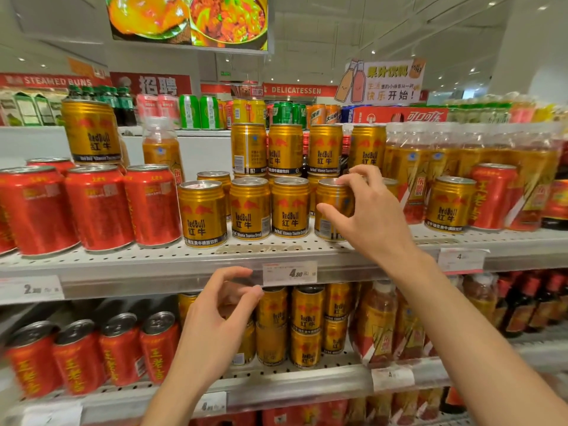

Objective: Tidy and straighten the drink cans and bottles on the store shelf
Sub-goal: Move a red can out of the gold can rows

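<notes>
Your right hand (365, 207) curls thumb and fingers round a ribbed gold metal can (333, 210), fourth in the front row on the perforated white shelf (138, 256). Your left hand (221, 305), fingers loosely curled, holds nothing, hovering before the lower tier's gold cans (307, 321).

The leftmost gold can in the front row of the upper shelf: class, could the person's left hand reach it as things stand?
Probably yes. The left hand holds nothing and hovers just below the shelf edge. The gold can stands at the front with nothing before it; the right hand is busy further right.
</notes>
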`<state>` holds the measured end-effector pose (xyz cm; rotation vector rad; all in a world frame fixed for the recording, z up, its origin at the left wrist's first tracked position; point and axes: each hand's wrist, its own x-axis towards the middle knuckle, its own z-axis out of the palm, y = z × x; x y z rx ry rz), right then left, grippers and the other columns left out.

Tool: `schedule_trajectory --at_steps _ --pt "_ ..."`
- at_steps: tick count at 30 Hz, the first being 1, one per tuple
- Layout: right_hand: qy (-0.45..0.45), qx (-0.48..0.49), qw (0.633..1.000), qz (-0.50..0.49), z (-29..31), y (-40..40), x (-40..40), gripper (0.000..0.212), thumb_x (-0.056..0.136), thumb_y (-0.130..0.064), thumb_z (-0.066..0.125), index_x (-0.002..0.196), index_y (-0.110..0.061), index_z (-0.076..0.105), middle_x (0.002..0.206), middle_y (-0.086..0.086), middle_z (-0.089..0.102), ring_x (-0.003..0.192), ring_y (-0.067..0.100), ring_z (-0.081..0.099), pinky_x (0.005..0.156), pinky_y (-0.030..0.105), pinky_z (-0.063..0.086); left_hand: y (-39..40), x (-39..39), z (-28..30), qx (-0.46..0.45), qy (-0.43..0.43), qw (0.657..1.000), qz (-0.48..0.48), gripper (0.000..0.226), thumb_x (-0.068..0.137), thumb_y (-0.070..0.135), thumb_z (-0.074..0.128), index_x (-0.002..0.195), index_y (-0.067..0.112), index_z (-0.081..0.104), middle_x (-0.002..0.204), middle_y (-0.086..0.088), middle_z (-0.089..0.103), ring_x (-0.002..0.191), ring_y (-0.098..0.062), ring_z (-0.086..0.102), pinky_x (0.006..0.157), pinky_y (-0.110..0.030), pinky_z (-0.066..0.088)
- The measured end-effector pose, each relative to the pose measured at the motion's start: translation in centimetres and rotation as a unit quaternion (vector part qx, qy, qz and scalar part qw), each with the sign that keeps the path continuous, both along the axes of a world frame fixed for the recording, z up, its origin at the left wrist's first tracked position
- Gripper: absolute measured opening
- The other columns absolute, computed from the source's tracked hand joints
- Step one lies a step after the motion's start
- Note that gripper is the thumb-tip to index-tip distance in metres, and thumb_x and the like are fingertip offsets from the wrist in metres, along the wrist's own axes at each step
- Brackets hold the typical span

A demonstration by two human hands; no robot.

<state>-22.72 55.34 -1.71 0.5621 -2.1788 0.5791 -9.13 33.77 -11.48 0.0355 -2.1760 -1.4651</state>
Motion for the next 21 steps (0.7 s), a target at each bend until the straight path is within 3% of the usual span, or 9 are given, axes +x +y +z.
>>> schedule_trajectory --at_steps 5,10,12,14,17,21 --pt "0.049 0.047 0.998 0.000 -0.4 -0.1 -0.5 0.048 0.088 -0.042 0.074 0.125 -0.012 0.064 0.120 0.004 0.066 0.120 0.023 0.053 0.095 0.033 0.048 -0.1 0.1 0.3 -0.017 -0.005 1.000 -0.002 0.019 0.091 0.036 0.069 0.107 0.042 0.061 0.093 0.008 0.078 0.093 -0.005 0.071 0.090 -0.031 0.054" --pt "0.042 0.052 0.998 0.008 -0.8 -0.7 -0.9 0.051 0.093 -0.040 0.068 0.135 -0.013 0.058 0.131 0.004 0.063 0.126 0.021 0.053 0.101 0.036 0.051 -0.1 0.3 0.4 -0.026 -0.009 1.000 0.002 0.020 0.092 0.035 0.069 0.108 0.041 0.060 0.092 0.009 0.077 0.093 -0.004 0.071 0.090 -0.030 0.054" --pt "0.048 0.048 0.998 0.016 -1.2 -0.6 -0.8 0.053 0.094 -0.037 0.067 0.139 -0.010 0.056 0.136 0.006 0.061 0.130 0.022 0.052 0.107 0.034 0.046 -0.1 0.4 0.4 -0.029 -0.009 1.000 0.002 0.021 0.091 0.037 0.069 0.109 0.042 0.060 0.092 0.011 0.077 0.092 -0.004 0.071 0.089 -0.030 0.053" --pt "0.074 0.016 0.997 0.009 -1.6 -0.1 -0.4 0.049 0.094 -0.032 0.068 0.136 -0.008 0.059 0.133 0.008 0.060 0.126 0.022 0.052 0.103 0.028 0.043 0.0 0.4 0.5 -0.030 -0.010 0.999 0.001 0.021 0.090 0.038 0.069 0.109 0.044 0.059 0.092 0.011 0.077 0.092 -0.005 0.071 0.089 -0.031 0.053" --pt "0.117 -0.073 0.989 -0.054 -2.2 1.2 0.2 0.042 0.089 -0.023 0.072 0.126 -0.007 0.061 0.119 0.013 0.057 0.108 0.026 0.052 0.085 0.025 0.042 0.0 0.4 0.5 -0.032 -0.008 0.999 0.002 0.022 0.091 0.037 0.069 0.108 0.046 0.059 0.093 0.011 0.077 0.092 -0.006 0.071 0.089 -0.032 0.053" --pt "0.046 -0.119 0.987 -0.101 -3.6 2.7 0.3 0.058 0.087 -0.023 0.074 0.138 -0.009 0.049 0.129 0.019 0.046 0.116 0.031 0.047 0.088 0.030 0.040 0.1 0.4 0.4 -0.032 -0.009 0.999 0.003 0.022 0.091 0.035 0.069 0.108 0.044 0.059 0.092 0.010 0.077 0.092 -0.006 0.072 0.088 -0.032 0.054"
